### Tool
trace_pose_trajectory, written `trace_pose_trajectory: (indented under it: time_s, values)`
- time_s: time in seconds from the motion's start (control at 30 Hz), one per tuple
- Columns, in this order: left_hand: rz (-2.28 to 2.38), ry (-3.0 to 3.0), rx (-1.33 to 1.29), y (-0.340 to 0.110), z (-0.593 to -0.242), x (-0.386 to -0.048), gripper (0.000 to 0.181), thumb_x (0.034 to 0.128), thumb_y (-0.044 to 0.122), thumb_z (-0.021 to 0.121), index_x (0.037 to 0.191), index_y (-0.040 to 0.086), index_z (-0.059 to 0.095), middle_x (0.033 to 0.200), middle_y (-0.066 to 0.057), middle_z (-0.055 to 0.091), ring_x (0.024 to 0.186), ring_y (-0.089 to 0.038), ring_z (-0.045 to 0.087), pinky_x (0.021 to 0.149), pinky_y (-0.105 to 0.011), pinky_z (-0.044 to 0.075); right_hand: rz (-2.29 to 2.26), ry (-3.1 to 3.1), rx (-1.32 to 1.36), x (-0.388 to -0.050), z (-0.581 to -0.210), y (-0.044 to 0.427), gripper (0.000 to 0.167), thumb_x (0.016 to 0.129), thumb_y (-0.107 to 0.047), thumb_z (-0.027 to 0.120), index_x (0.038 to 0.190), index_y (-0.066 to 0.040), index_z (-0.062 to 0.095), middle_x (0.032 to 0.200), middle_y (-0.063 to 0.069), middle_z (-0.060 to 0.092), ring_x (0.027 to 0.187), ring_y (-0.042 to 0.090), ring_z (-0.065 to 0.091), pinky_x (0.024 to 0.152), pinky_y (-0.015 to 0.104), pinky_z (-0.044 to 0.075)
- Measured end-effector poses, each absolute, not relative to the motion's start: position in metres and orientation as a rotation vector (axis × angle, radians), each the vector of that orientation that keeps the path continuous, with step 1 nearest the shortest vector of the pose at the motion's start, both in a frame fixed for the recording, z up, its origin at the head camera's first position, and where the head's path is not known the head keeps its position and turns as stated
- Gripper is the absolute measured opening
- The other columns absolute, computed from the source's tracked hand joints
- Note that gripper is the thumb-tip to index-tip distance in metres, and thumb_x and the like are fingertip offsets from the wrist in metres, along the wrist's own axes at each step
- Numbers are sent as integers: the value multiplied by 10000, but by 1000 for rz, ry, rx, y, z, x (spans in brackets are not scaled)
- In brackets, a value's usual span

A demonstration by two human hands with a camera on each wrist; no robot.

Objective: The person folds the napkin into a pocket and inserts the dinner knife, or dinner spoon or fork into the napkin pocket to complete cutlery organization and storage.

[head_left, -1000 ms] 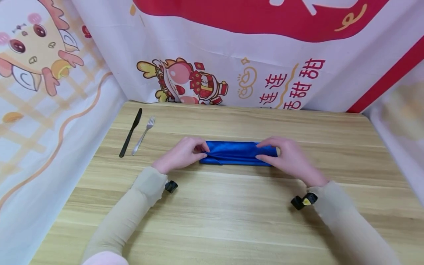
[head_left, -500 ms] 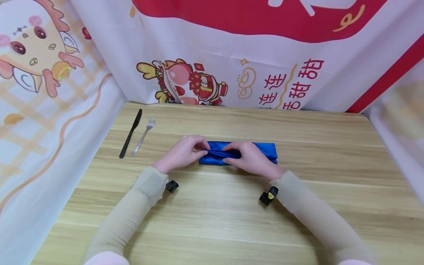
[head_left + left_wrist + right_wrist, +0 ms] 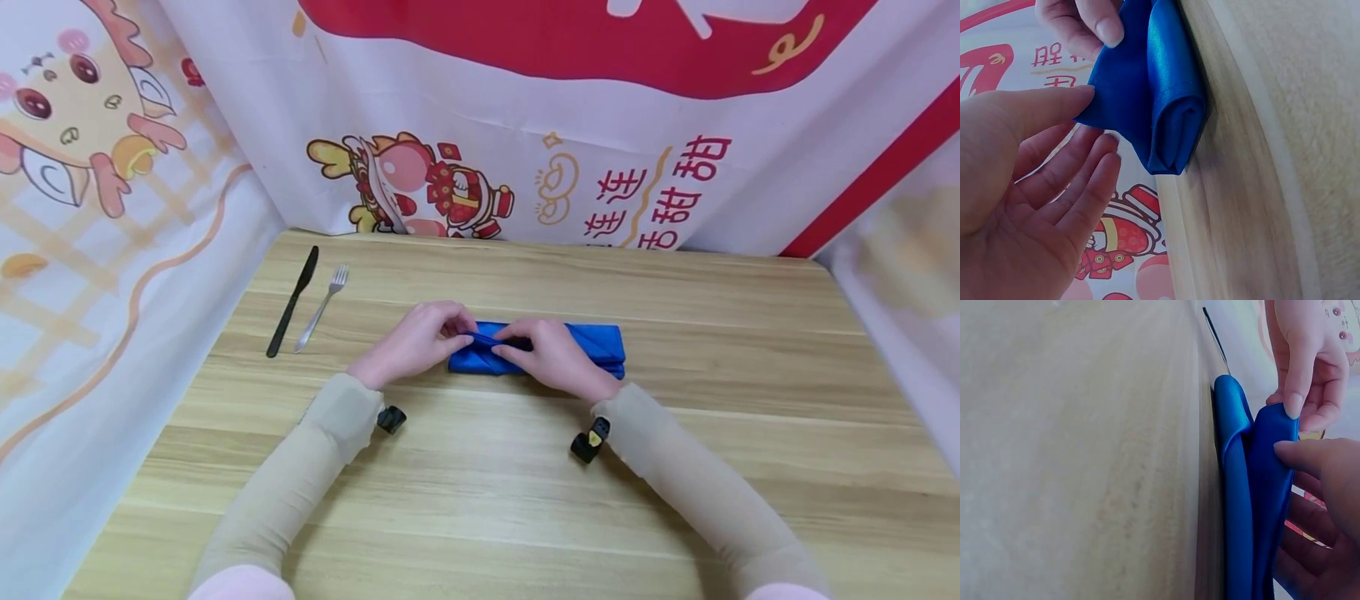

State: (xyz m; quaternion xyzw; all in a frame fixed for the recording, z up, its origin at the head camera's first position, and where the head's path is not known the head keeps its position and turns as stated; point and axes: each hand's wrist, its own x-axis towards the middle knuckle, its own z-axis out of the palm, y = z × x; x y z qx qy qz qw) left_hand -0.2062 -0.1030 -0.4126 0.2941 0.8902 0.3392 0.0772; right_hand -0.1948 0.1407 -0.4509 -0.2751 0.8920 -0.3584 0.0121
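A blue cloth [image 3: 592, 343], folded into a long flat strip, lies crosswise on the table. At its left end my left hand [image 3: 420, 340] pinches a raised layer between thumb and fingers; the left wrist view shows the thumb on the corner of the cloth [image 3: 1175, 81]. Close beside it, my right hand [image 3: 551, 354] pinches the same raised layer nearer the strip's middle. In the right wrist view both thumbs press on the lifted edge of the cloth [image 3: 1269, 481]. The rolled folds show at its end in the left wrist view.
A black knife [image 3: 292, 302] and a silver fork [image 3: 322, 307] lie side by side at the table's left. Printed cloth [image 3: 450, 100] hangs behind the wooden table [image 3: 480, 500] and along its sides.
My right hand has moved left along the blue cloth from its right end and now pinches close to my left hand. The left hand has stayed nearly in place.
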Motion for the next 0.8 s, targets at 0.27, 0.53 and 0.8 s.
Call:
trace_pose_trajectory:
  time_s: [0.27, 0.53, 0.8]
  values:
    - [1098, 2713, 838, -106, -413, -204, 270, 891, 151, 819, 1103, 102, 658, 1005, -17, 669, 935, -226, 632, 858, -354, 522, -1180, 2755, -652, -205, -453, 142, 183, 990, -285, 704, 1084, -139, 761, 959, -46, 720, 859, 132, 648, 855, 356, 547]
    - [1073, 2669, 836, -110, -413, -198, 378, 870, 202, 845, 1202, 104, 694, 1169, -27, 687, 1067, -223, 620, 957, -407, 506, -1319, 2620, -464, -218, -455, 149, 194, 1011, -275, 673, 1107, -123, 748, 1011, 0, 726, 909, 179, 655, 881, 389, 525]
    - [866, 2643, 863, -109, -418, -196, 377, 940, 221, 772, 1290, 102, 701, 1297, -50, 663, 1109, -205, 617, 980, -408, 496, -1418, 2514, -375, -225, -456, 151, 214, 1009, -259, 676, 1100, -79, 749, 927, 15, 750, 799, 176, 638, 752, 318, 472]
